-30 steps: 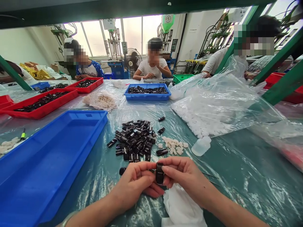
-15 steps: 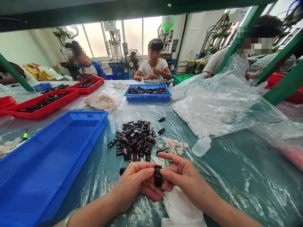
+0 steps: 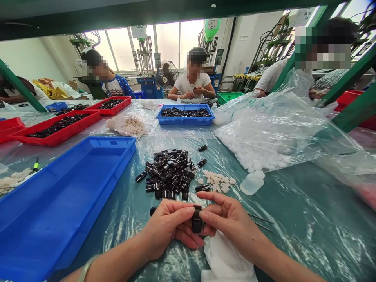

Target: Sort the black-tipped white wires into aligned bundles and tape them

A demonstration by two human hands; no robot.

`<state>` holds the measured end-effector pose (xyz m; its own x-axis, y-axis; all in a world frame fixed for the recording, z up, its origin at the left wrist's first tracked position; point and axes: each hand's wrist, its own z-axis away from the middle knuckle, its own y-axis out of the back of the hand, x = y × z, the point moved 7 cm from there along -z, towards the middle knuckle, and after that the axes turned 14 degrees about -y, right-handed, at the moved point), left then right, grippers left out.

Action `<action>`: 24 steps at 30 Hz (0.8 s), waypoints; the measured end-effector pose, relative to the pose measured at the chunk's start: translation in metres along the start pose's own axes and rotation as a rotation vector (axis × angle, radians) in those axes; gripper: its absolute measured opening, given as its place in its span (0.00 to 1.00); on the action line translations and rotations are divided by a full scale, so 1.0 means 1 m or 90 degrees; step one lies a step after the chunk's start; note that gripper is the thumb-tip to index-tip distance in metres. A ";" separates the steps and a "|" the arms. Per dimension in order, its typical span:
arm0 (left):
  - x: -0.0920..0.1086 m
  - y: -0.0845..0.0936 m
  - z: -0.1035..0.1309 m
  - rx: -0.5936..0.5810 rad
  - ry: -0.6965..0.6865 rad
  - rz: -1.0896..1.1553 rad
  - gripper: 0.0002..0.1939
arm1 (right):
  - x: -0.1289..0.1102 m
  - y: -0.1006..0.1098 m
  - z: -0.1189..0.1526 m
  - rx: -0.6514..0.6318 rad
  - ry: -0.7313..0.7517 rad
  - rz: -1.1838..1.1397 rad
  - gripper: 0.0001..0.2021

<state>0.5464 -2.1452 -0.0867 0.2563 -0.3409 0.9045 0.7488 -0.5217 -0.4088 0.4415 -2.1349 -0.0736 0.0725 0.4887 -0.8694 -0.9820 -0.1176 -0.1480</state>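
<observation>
Between my two hands is a small glossy black part (image 3: 197, 222), held upright. My left hand (image 3: 173, 223) pinches it from the left, thumb on its upper edge. From the right, my right hand (image 3: 227, 217) grips it between thumb and fingers, with the index finger stretched out above. Just beyond my hands lies a heap of black parts (image 3: 170, 172). Small cream pieces (image 3: 219, 180) are scattered right of the heap. A white cloth (image 3: 227, 260) lies under my right wrist.
A large blue tray (image 3: 67, 188) stands at the left. Red trays (image 3: 55, 129) and a blue tray (image 3: 185, 121) hold black parts. A translucent bottle (image 3: 252, 183) lies near a plastic bag of white pieces (image 3: 258, 141). Thin metal tools (image 3: 261, 222) lie at right. Several people sit beyond.
The view has shifted slightly, so the scene sits a little further right. Both hands keep their hold on the black part, which has barely moved.
</observation>
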 end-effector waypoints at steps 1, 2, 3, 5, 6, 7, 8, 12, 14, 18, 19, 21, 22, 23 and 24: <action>0.000 0.000 0.000 -0.003 0.001 0.002 0.15 | 0.000 0.000 0.000 -0.001 0.001 0.000 0.26; 0.000 0.000 0.000 -0.006 0.001 0.004 0.16 | 0.000 0.000 0.000 0.000 0.002 0.000 0.25; 0.000 0.000 0.000 -0.009 0.000 0.006 0.16 | -0.001 0.000 0.000 0.002 0.004 0.000 0.25; -0.001 0.000 -0.001 -0.015 0.000 0.011 0.17 | -0.001 0.001 0.000 0.008 0.009 0.002 0.24; -0.001 0.000 -0.001 -0.016 0.000 0.013 0.17 | -0.001 0.001 0.001 0.011 0.010 0.003 0.24; -0.001 0.000 -0.001 -0.018 0.001 0.016 0.17 | -0.001 0.001 0.001 0.013 0.012 0.004 0.24; -0.002 0.001 -0.001 -0.019 0.002 0.020 0.17 | -0.001 0.001 0.000 0.013 0.014 0.005 0.24; -0.002 0.001 -0.002 -0.017 0.005 0.029 0.16 | -0.001 0.002 0.000 0.013 0.013 0.003 0.24; -0.002 0.001 -0.002 -0.016 0.009 0.026 0.14 | -0.001 0.002 0.000 0.016 0.008 0.004 0.24; -0.002 0.001 -0.001 -0.013 0.010 0.024 0.12 | -0.002 0.002 0.001 0.009 0.016 0.007 0.24; -0.002 0.001 -0.001 -0.011 0.011 0.027 0.12 | -0.003 0.001 0.001 0.004 0.019 0.010 0.23; -0.002 0.001 -0.001 -0.010 0.011 0.034 0.12 | -0.002 0.001 0.000 0.001 0.024 0.022 0.23; -0.001 0.000 -0.001 -0.012 0.011 0.037 0.12 | -0.002 0.001 0.000 0.003 0.028 0.028 0.22; -0.001 0.000 -0.001 -0.014 0.011 0.039 0.12 | -0.003 0.001 0.000 0.008 0.033 0.035 0.21; 0.000 0.000 -0.001 -0.015 0.012 0.041 0.12 | -0.003 0.001 -0.001 0.016 0.040 0.043 0.20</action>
<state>0.5455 -2.1461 -0.0871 0.2924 -0.3888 0.8737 0.7163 -0.5162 -0.4695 0.4400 -2.1372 -0.0711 0.0154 0.4255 -0.9048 -0.9890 -0.1266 -0.0763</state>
